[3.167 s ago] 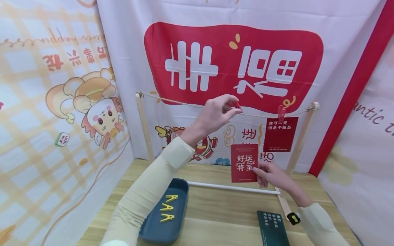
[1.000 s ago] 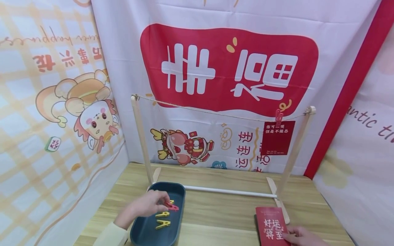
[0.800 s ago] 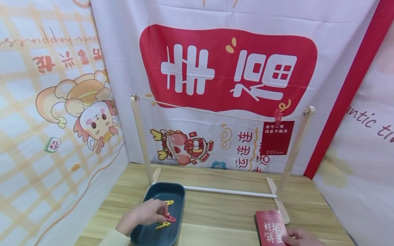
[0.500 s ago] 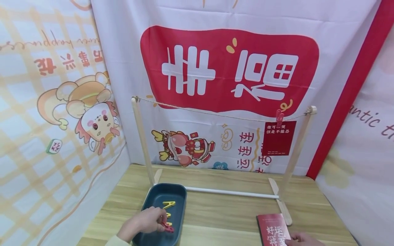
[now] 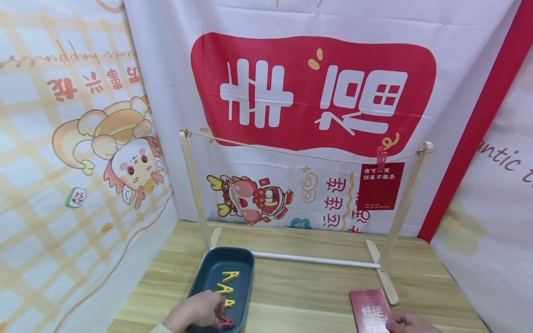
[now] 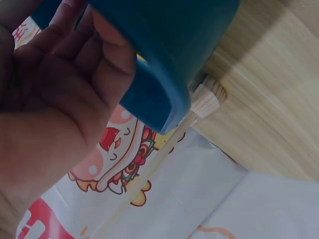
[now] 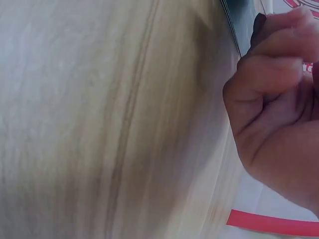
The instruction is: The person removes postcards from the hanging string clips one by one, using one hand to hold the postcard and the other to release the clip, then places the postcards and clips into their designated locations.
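Observation:
In the head view my left hand (image 5: pixel 197 310) is low over the near part of a dark blue tray (image 5: pixel 252 277), pinching a red clothespin (image 5: pixel 226 322). Several yellow clothespins (image 5: pixel 230 276) lie in a column in the tray beyond my fingers. The left wrist view shows the palm beside the tray's wall (image 6: pixel 174 55), while the red clothespin is hidden there. At the lower right, my right hand (image 5: pixel 410 323) grips the corner of a red card (image 5: pixel 368 305) with white characters. That card lies over the dark green card (image 7: pixel 239 20), whose edge shows in the right wrist view.
A wooden frame (image 5: pixel 401 212) with a string (image 5: pixel 283 150) across its top stands behind the tray. From the string's right end hangs another red card (image 5: pixel 376 192) under a red clothespin (image 5: pixel 381 158). A white rod (image 5: pixel 316 260) joins the frame's feet.
Both hands have come down from the string. My left hand has brought the red clothespin to the tray and slid nearer me; my right hand has lowered the red card onto the green one.

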`<state>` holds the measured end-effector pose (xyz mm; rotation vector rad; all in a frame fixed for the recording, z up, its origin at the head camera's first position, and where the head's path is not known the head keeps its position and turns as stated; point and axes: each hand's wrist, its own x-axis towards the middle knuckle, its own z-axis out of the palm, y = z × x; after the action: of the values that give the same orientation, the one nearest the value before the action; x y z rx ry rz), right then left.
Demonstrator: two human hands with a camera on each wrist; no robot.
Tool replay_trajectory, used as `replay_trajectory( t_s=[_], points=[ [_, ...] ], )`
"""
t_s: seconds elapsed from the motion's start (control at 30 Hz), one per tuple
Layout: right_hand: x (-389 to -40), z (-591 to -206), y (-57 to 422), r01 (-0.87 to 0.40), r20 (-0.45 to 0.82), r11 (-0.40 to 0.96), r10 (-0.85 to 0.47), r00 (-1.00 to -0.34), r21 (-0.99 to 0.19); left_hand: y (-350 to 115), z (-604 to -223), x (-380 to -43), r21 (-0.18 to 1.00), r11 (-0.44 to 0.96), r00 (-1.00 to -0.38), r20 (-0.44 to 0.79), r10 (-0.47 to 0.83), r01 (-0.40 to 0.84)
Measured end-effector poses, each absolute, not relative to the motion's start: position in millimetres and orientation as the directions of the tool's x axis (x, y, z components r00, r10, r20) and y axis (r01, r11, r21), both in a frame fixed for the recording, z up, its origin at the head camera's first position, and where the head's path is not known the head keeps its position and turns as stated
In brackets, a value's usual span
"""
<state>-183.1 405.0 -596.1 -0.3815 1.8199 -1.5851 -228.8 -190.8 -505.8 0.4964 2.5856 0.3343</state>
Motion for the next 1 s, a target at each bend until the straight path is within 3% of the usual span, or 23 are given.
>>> replay_trajectory(
  t_s=[0.27,0.5,0.73,0.87,1.0],
  points=[
    [-183,-589,393,0.244,-0.441,0.52,-0.296,-0.847,-0.819,-185,-515,-227,0.181,0.949,-0.862,-0.4,0.312,0.259],
    [-181,-583,382,0.248,-0.449,0.607,-0.203,-0.87,-0.755,-183,-525,-228,0.12,0.974,-0.897,-0.381,0.225,0.193],
    [-177,-589,369,0.332,-0.479,0.758,0.03,-0.877,-0.561,-182,-529,-229,0.082,0.983,-0.917,-0.355,0.182,0.164],
    [-180,-589,365,0.368,-0.496,0.766,0.074,-0.865,-0.527,-181,-526,-229,0.087,0.982,-0.923,-0.335,0.188,0.169],
    [-184,-579,365,0.356,-0.488,0.729,0.035,-0.872,-0.585,-183,-520,-230,0.108,0.977,-0.938,-0.276,0.209,0.186]
  ],
)
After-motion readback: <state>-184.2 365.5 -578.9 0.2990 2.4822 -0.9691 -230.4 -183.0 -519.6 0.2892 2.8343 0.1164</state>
